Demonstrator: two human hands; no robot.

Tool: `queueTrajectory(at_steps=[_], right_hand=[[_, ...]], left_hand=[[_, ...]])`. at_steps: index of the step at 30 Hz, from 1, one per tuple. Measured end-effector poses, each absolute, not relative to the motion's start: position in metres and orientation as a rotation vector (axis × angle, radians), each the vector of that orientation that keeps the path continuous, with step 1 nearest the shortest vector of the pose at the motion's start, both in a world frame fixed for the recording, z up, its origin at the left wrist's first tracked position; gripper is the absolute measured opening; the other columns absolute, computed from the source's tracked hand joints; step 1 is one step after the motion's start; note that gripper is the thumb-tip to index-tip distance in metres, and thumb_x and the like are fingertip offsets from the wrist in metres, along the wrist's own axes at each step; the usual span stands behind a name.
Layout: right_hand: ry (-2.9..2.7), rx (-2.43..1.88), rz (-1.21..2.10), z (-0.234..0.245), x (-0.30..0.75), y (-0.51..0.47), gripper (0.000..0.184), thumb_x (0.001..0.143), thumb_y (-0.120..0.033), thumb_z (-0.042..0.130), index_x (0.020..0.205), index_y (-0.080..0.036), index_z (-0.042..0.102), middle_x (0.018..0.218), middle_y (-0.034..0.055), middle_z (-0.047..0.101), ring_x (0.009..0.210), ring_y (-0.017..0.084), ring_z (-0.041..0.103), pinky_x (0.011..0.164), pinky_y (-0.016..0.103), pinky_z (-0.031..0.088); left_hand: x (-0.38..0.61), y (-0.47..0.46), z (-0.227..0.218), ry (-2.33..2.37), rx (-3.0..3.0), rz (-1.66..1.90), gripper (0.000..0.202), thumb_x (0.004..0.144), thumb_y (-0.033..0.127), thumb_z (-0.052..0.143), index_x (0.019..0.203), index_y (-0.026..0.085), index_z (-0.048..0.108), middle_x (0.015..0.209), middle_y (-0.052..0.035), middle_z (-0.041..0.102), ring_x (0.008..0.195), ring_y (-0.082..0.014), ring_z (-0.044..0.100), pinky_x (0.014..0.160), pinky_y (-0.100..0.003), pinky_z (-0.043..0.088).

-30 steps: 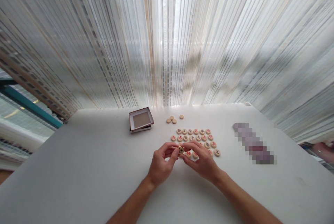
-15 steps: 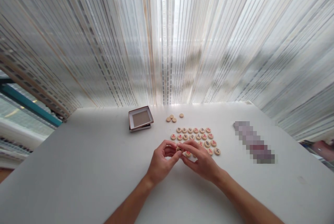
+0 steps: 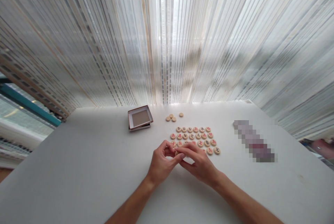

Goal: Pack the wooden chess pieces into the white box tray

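Observation:
A round wooden xiangqi piece (image 3: 176,153) is pinched between my two hands, mostly covered by the fingers. My left hand (image 3: 161,162) is closed, with thumb and fingertips meeting at the piece. From the other side my right hand (image 3: 200,162) closes on it too, its fingers reaching over the front edge of the layout. Just beyond lie rows of face-up xiangqi pieces (image 3: 191,136) with red and black characters. Some pieces of the nearest row are hidden under my right hand; a black-marked piece (image 3: 217,150) ends that row on the right.
Several blank-side-up pieces (image 3: 174,119) lie farther back, one apart from the others (image 3: 181,115). A shallow open box (image 3: 129,121) stands at the back left. Something pixelated (image 3: 253,140) lies on the right of the white table (image 3: 86,161). Strip curtains hang behind.
Both hands have drawn slightly closer together and tipped the held piece, so its face no longer shows. More of the third row is uncovered. The laid-out pieces stay put.

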State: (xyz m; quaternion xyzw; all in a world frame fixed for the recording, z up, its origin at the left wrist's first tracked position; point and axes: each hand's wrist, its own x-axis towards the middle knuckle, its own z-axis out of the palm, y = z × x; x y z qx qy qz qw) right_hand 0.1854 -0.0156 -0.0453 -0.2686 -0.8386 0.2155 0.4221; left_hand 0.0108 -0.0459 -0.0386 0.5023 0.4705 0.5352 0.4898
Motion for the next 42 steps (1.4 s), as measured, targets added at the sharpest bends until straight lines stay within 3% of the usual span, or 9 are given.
queueTrajectory(at_steps=[6, 11, 19, 24, 32, 42], right_hand=[[-2.071, -0.701, 0.534, -0.04, 0.184, -0.015, 0.035, 0.09, -0.018, 0.066, 0.124, -0.026, 0.064, 0.091, 0.0044, 0.063, 0.08, 0.016, 0.064, 0.07, 0.029, 0.058], [-2.021, -0.673, 0.532, -0.036, 0.183, -0.015, 0.034, 0.09, -0.016, 0.066, 0.123, -0.026, 0.062, 0.097, 0.0052, 0.066, 0.083, 0.017, 0.066, 0.073, 0.029, 0.059], [-1.997, -0.688, 0.553, -0.032, 0.184, -0.014, 0.028, 0.089, -0.015, 0.066, 0.114, -0.024, 0.061, 0.093, 0.0049, 0.067, 0.083, 0.019, 0.066, 0.075, 0.033, 0.058], [-1.989, -0.679, 0.579, -0.033, 0.185, -0.013, 0.037, 0.09, -0.012, 0.063, 0.124, -0.025, 0.061, 0.105, 0.0072, 0.064, 0.088, 0.018, 0.066, 0.079, 0.033, 0.059], [-2.008, -0.64, 0.58, -0.036, 0.182, -0.015, 0.044, 0.086, -0.009, 0.062, 0.125, -0.027, 0.063, 0.105, 0.0072, 0.064, 0.09, 0.019, 0.066, 0.073, 0.03, 0.06], [-2.022, -0.642, 0.572, -0.035, 0.183, -0.015, 0.04, 0.089, -0.013, 0.063, 0.127, -0.028, 0.061, 0.104, 0.0072, 0.065, 0.089, 0.018, 0.067, 0.074, 0.03, 0.06]], left_hand=[[0.009, -0.047, -0.036, 1.112, 1.21, 1.259, 0.029, 0.082, 0.033, 0.077, 0.083, 0.019, 0.052, 0.078, -0.0032, 0.073, 0.077, -0.0196, 0.074, 0.069, -0.025, 0.057], [0.009, -0.047, -0.032, 1.079, 1.197, 1.246, 0.026, 0.089, 0.039, 0.069, 0.091, 0.019, 0.052, 0.087, -0.0081, 0.078, 0.081, -0.0222, 0.076, 0.074, -0.03, 0.059], [0.007, -0.046, -0.03, 1.076, 1.216, 1.219, 0.027, 0.091, 0.041, 0.066, 0.102, 0.019, 0.056, 0.085, -0.0064, 0.078, 0.078, -0.0196, 0.075, 0.075, -0.028, 0.056], [0.007, -0.045, -0.033, 1.015, 1.208, 1.226, 0.027, 0.091, 0.038, 0.067, 0.103, 0.019, 0.053, 0.096, -0.0087, 0.078, 0.086, -0.0203, 0.075, 0.077, -0.029, 0.057], [0.009, -0.046, -0.033, 1.044, 1.171, 1.188, 0.032, 0.084, 0.038, 0.075, 0.094, 0.018, 0.053, 0.085, -0.007, 0.078, 0.081, -0.0207, 0.075, 0.075, -0.029, 0.056], [0.009, -0.046, -0.034, 1.017, 1.163, 1.166, 0.032, 0.089, 0.047, 0.068, 0.094, 0.018, 0.055, 0.085, -0.0085, 0.078, 0.081, -0.0221, 0.075, 0.077, -0.032, 0.057]])
